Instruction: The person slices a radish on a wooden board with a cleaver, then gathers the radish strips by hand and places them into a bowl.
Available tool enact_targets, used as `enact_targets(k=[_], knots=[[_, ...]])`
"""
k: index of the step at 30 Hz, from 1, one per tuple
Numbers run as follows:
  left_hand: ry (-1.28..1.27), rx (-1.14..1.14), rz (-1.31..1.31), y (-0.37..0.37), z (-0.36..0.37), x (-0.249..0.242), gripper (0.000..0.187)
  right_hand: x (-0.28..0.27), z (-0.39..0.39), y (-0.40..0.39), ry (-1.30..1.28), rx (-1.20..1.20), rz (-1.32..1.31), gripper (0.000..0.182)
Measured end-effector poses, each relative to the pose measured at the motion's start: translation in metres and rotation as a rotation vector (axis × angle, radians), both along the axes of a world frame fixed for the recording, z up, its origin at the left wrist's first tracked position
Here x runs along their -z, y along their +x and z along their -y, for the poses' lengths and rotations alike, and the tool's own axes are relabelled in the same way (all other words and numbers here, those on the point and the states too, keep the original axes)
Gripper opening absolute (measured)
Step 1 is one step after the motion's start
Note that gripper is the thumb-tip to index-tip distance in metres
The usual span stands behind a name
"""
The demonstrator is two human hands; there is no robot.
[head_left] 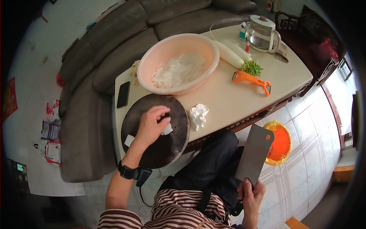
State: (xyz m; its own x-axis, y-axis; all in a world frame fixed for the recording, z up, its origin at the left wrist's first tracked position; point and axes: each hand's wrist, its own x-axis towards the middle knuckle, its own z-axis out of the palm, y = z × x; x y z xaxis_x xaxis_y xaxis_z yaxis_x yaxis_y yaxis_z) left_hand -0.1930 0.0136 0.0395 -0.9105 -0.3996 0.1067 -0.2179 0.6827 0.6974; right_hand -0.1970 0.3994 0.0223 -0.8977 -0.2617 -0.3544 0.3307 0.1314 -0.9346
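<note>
My left hand hovers over a round dark chopping board, its thumb and curled fingers apart with a gap between them. Right below the thumb is a small white piece, partly covered by the hand. A second white piece lies at the board's left edge. In my right hand is a cleaver, gripped by its handle. Its broad grey blade points up and away from me, off the table's front edge, beside my knee.
A pink basin of white shreds stands behind the board. Crumpled tissue, a phone, white radishes, an orange peeler and a glass kettle lie about the table. An orange bin stands on the floor.
</note>
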Motion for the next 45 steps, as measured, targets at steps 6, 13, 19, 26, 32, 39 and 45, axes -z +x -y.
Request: enact_targets(k=[6,13,19,26,32,39,45], knots=[[-0.304,0.097,0.081,0.038,-0.026,0.016,0.041,0.001,0.015,-0.001,-0.016,-0.058,0.035,0.026],[-0.256,0.000,-0.010,0.041,-0.020,0.027,0.036,-0.005,0.031,-0.006,-0.003,-0.216,0.011,0.020],[-0.101,-0.037,-0.004,0.051,-0.014,0.024,0.030,-0.007,0.046,0.001,-0.031,-0.228,0.042,0.018],[-0.500,0.146,-0.182,0.094,-0.027,0.025,0.026,-0.020,0.064,0.007,0.004,-0.300,0.067,0.016],[-0.519,0.144,-0.170,0.147,-0.044,0.050,0.032,-0.037,0.102,0.008,0.264,-0.731,-0.429,0.008],[-0.398,0.126,-0.111,0.161,-0.045,0.055,0.031,-0.052,0.152,0.005,0.496,-1.143,-0.944,0.037],[-0.380,0.242,-0.115,0.162,-0.031,0.053,0.030,-0.055,0.163,0.016,0.616,-1.307,-0.908,0.041]])
